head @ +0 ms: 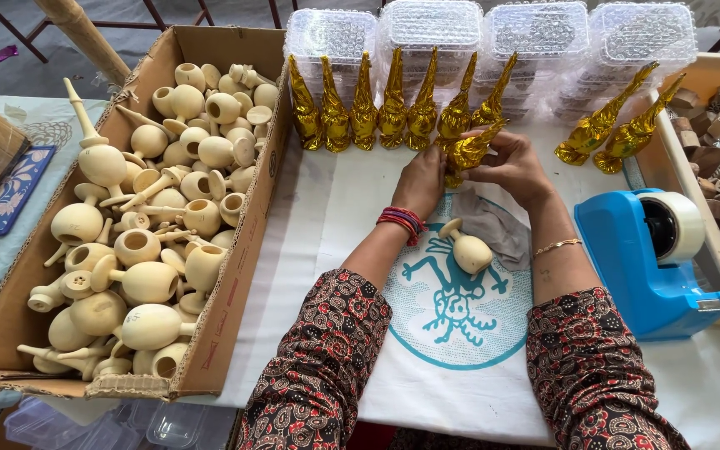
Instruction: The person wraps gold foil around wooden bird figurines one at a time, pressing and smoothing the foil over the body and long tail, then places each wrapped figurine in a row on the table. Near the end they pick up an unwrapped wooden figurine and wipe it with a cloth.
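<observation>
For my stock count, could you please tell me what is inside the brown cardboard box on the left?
The brown cardboard box holds a heap of plain cream spouted clay pots, unwrapped. Lower layers and the box floor are covered.

Gold foil figure (467, 152), pale cream clay pipes (152, 225), brown cardboard box (235, 275), bright blue tape dispenser (639, 262), white cloth (335, 217) with teal print, red bangles (402, 221), dark floral-patterned sleeves (327, 358)

Both forearms reach forward, left hand (421, 179) and right hand (513, 164) close together, fingers curled.
</observation>
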